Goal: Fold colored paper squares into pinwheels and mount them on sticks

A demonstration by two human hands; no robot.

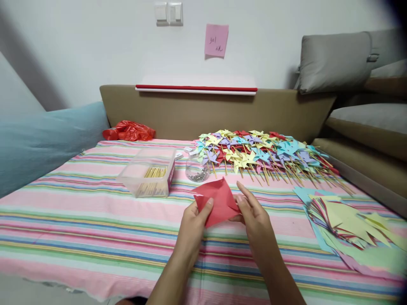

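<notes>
A red paper square (218, 201), partly folded, is held just above the striped cloth (79, 224) in the middle. My left hand (193, 224) pinches its left edge with the thumb on top. My right hand (254, 218) grips its right side, thumb on the paper and index finger stretched out. Behind the paper stand a small clear jar of metal pins (197, 169) and a clear plastic box of wooden sticks (149, 173).
A heap of finished coloured paper pinwheels on sticks (260, 154) lies at the back right. A stack of cut coloured paper sheets (346, 220) lies at the right edge. A red plastic bag (129, 131) sits at the back left, beside a blue cushion (38, 144).
</notes>
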